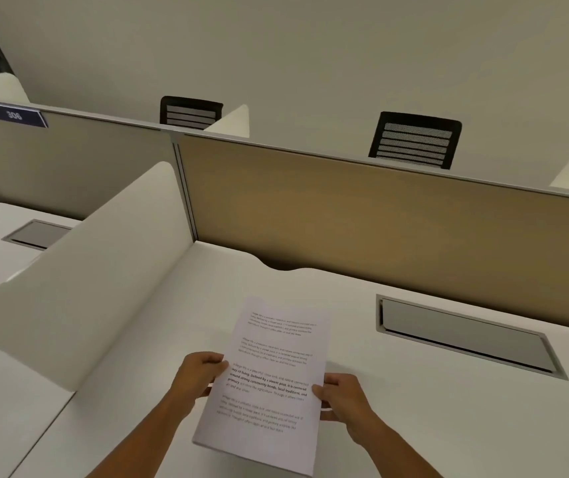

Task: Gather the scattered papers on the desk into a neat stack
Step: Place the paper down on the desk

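I've got the papers point(269, 381) pinched by both long sides, left hand point(195, 376) closed on the left edge and right hand point(343, 396) closed on the right, held over the bench point(414, 426) toward its near edge. I can't see any loose sheets on the bench, so I think the gathering's mostly done. My worry is the grip is only fingers point(321, 391) on the edges, so if I tap it square carelessly the sheets could fan out or slide off the near edge.

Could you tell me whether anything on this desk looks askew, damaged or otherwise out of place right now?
Nothing much stands out. The paper stack is held by its side edges in the left hand and right hand, edges roughly flush, only turned slightly off square to the desk. No loose sheets are visible elsewhere.
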Action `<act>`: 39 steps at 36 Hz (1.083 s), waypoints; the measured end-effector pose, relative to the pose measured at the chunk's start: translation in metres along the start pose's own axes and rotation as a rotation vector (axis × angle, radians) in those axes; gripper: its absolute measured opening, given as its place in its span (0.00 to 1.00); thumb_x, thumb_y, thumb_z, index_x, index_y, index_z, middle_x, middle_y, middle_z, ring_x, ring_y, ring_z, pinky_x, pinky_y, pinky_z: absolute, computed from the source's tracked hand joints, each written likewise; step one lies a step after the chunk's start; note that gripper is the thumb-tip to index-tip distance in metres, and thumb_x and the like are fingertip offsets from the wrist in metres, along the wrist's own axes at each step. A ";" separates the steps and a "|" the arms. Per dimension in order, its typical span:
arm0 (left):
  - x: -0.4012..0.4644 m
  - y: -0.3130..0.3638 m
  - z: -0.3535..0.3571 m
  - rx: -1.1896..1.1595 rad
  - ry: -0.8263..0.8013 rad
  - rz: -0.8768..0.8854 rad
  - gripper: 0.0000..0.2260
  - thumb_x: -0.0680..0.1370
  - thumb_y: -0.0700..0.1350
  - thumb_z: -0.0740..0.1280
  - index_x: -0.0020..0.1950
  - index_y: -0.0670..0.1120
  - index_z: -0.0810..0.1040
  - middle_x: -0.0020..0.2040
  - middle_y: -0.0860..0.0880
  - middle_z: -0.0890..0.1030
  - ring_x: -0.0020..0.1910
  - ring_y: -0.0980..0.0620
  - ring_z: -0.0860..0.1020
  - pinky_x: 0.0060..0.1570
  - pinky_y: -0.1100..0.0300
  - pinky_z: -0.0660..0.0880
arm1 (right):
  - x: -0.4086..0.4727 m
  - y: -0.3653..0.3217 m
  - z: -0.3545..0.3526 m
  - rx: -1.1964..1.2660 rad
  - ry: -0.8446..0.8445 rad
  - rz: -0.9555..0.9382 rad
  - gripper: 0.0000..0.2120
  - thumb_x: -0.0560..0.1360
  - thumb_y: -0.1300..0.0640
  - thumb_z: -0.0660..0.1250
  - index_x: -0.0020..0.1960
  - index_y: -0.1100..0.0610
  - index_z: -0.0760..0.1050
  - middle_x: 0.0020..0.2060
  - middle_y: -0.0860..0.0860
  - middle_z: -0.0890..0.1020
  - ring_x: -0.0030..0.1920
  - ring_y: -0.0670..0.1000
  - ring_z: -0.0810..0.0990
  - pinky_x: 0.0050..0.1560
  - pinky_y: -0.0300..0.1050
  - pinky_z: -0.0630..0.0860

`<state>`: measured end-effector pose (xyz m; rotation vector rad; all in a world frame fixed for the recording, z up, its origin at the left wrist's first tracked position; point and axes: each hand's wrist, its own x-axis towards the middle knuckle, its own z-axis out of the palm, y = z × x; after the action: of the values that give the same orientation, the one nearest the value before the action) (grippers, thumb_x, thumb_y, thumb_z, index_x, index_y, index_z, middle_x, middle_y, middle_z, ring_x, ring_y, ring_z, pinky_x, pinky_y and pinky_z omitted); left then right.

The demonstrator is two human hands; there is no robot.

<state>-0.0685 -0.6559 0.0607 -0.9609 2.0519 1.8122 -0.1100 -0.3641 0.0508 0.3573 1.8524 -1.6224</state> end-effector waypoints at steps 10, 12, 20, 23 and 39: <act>0.069 0.023 -0.037 0.178 0.102 -0.008 0.04 0.75 0.38 0.70 0.40 0.43 0.81 0.41 0.44 0.84 0.39 0.48 0.83 0.37 0.58 0.78 | 0.054 -0.039 0.050 -0.071 0.019 0.012 0.07 0.78 0.66 0.69 0.49 0.60 0.85 0.43 0.54 0.90 0.43 0.54 0.90 0.40 0.48 0.86; 0.082 0.030 -0.045 0.219 0.129 -0.004 0.05 0.74 0.38 0.70 0.38 0.44 0.81 0.40 0.45 0.84 0.40 0.47 0.83 0.37 0.57 0.76 | 0.068 -0.047 0.061 -0.079 0.018 0.016 0.06 0.77 0.67 0.69 0.49 0.63 0.85 0.43 0.54 0.90 0.43 0.54 0.90 0.39 0.49 0.86; 0.133 0.049 -0.082 0.271 0.236 0.030 0.09 0.72 0.37 0.70 0.32 0.45 0.79 0.31 0.49 0.79 0.29 0.53 0.76 0.32 0.61 0.70 | 0.128 -0.082 0.105 -0.166 0.017 0.003 0.05 0.76 0.67 0.69 0.47 0.63 0.84 0.43 0.55 0.90 0.43 0.56 0.89 0.44 0.55 0.87; 0.154 0.052 -0.095 0.279 0.274 0.034 0.08 0.73 0.37 0.70 0.33 0.44 0.79 0.32 0.49 0.78 0.30 0.52 0.75 0.33 0.61 0.69 | 0.154 -0.094 0.120 -0.199 0.010 0.005 0.05 0.75 0.67 0.69 0.46 0.64 0.85 0.42 0.55 0.90 0.43 0.56 0.89 0.44 0.57 0.87; 0.255 0.046 -0.135 0.370 0.377 0.021 0.06 0.74 0.37 0.70 0.37 0.42 0.80 0.35 0.45 0.81 0.35 0.49 0.76 0.39 0.59 0.72 | 0.258 -0.117 0.180 -0.450 0.014 0.076 0.02 0.74 0.61 0.73 0.42 0.59 0.82 0.45 0.54 0.88 0.38 0.51 0.85 0.35 0.43 0.79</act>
<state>-0.2567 -0.8633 -0.0227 -1.2380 2.5050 1.2578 -0.3226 -0.6126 -0.0231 0.2371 2.1167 -1.1109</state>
